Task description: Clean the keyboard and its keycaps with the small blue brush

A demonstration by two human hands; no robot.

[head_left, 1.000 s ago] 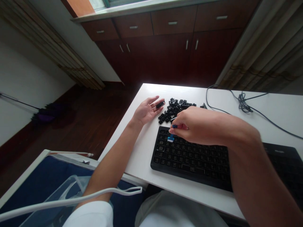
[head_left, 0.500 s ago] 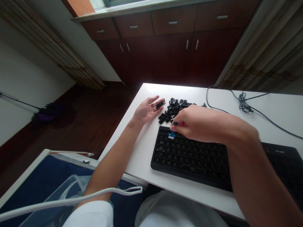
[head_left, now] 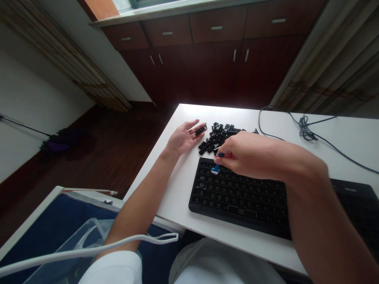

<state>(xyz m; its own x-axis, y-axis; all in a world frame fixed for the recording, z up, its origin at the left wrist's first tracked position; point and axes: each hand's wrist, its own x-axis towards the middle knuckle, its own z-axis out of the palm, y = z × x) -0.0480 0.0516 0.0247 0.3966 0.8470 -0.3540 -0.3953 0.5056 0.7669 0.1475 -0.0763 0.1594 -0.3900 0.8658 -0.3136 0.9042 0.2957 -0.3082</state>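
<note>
My right hand [head_left: 247, 154] is closed on a small blue keycap puller [head_left: 216, 169], whose tip touches the top left rows of a black keyboard [head_left: 237, 197]. Many of the keyboard's keys are bare sockets. My left hand [head_left: 183, 139] lies palm up on the white table [head_left: 177, 189], fingers spread, with one long black keycap [head_left: 200, 130] resting on its fingertips. A pile of loose black keycaps [head_left: 217, 136] sits just beyond the keyboard, between my two hands.
A dark cable [head_left: 304, 132] snakes over the table's far right. Dark wooden cabinets [head_left: 213, 51] stand behind the table. A blue bag with a clear pouch [head_left: 68, 236] and a white strap [head_left: 103, 248] lies at my lower left. The floor drops away left of the table.
My right hand with the puller shifted slightly up toward the keyboard's top row, then held. The left hand has not moved.
</note>
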